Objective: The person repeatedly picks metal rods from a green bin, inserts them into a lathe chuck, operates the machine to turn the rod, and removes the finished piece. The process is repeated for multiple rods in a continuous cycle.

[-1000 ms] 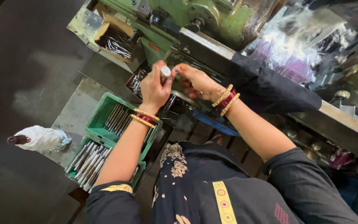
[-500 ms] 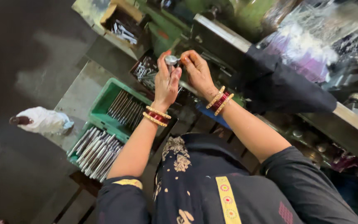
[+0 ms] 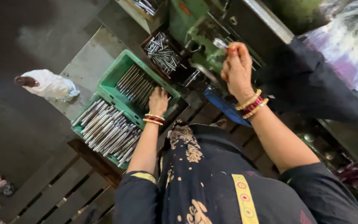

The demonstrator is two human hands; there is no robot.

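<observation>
A person in dark patterned clothing stands at a green machine (image 3: 195, 33), seen from above, with bangles on both wrists.

The right hand (image 3: 237, 68) is raised in front of the machine. Its fingers are curled narrow around a short metal rod (image 3: 220, 43), pinched between thumb and fingertips, with the rod's shiny end poking out toward the machine.

The left hand (image 3: 158, 101) is lowered, well apart from the right. It rests at the near edge of a green crate (image 3: 117, 72), with its fingers bent down over the grey rods (image 3: 136, 86) lying inside (whether they grip a rod cannot be told, since the back of the hand hides the fingertips).

Just beside that crate, touching it on the near side, is a second green crate (image 3: 76, 123) heaped with more metal rods (image 3: 108, 129), all lying roughly parallel. Both crates sit on a wooden pallet (image 3: 63, 195).

Beyond the first crate, against the machine, a dark tray (image 3: 146, 40) holds a jumble of smaller metal pins (image 3: 162, 54). A blue tray (image 3: 224, 108) edge shows below the right wrist.

To the left, on the dark floor, lies a white bundle of cloth (image 3: 48, 85). To the right, a dark cloth (image 3: 311, 87) drapes over a bench.
</observation>
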